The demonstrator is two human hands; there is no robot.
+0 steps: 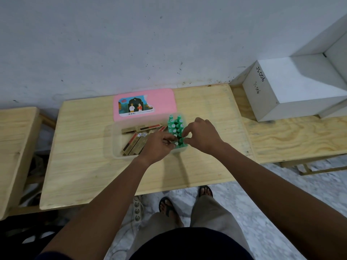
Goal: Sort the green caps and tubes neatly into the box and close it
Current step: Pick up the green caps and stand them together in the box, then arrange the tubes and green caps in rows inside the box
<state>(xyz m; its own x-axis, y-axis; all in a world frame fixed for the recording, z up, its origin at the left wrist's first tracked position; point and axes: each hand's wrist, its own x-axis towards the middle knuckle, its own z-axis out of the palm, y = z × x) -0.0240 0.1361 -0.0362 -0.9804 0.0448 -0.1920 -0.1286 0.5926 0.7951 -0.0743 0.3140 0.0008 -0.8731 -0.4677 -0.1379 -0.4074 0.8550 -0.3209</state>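
Note:
A clear plastic box (117, 147) sits open on the wooden table (84, 166). Several green-capped tubes (175, 124) stand upright in rows at its right end. Several gold and red flat tubes (137, 141) lie loose in its left part. The pink lid (144, 104) lies flat just behind the box. My left hand (157, 145) is over the box's near right side, fingertips pinched on a green tube (176, 143) in the front row. My right hand (201, 136) reaches in from the right, fingers curled onto the same front green tubes.
A white cube marked JS006 (281, 91) stands on the plywood bench at the right. Another wooden table (15, 147) is at the left. A power strip (138, 209) lies on the floor by my sandalled feet. A white wall is behind the table.

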